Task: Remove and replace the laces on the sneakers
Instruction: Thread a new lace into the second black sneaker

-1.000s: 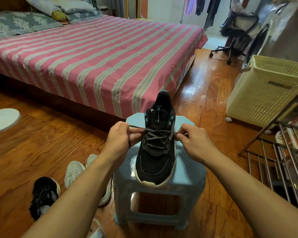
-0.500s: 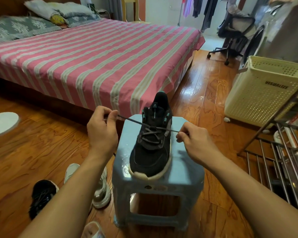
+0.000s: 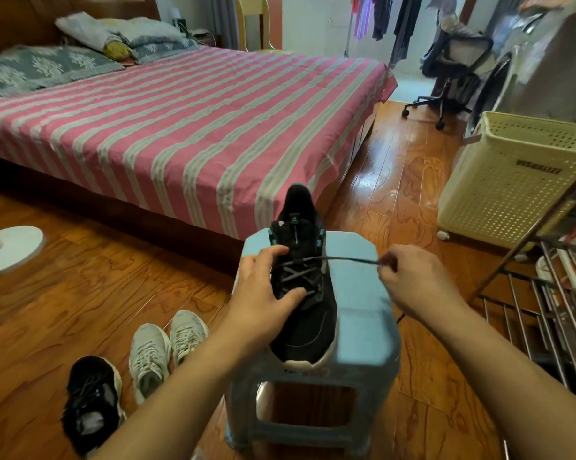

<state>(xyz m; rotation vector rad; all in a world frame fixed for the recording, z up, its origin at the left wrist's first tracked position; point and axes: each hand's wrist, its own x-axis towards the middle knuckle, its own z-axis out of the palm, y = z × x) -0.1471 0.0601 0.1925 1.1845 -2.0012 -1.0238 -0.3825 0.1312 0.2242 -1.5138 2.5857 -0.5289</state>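
Bed point(image 3: 180, 127) far behind the grip, basket point(image 3: 512, 180) off to its right, rack point(image 3: 545, 293) right and nearer; all out of the work zone. Stool point(image 3: 363, 327) directly under both hands, carrying black sneaker point(image 3: 300, 293) toe toward camera, heel away. Spare shoes on floor well left and below the grip: white pair point(image 3: 167, 343), black one point(image 3: 91, 403). Left hand point(image 3: 263, 293) spread flat over the sneaker's left side, fingers mostly straight across the lacing, thumb on the vamp; pressing, not gripping anything, acting as a clamp. Right hand point(image 3: 409, 280) curled, thumb and forefinger pinching lace point(image 3: 346, 259) at its free end, just right of the shoe. Lace runs taut from that pinch leftward to the upper eyelets, roughly level. Likely step: drawing the lace through or out of a top eyelet; which of the two, cannot tell. To do well: keep left palm bearing down so sneaker doesn't slide or tip off stool; pull along the eyelet's axis, outward to the right, not upward; steady draw, no jerk; re-pinch closer to the eyelet if slack builds. Risk: shoe yawing toward the pull, crossings below bunching.
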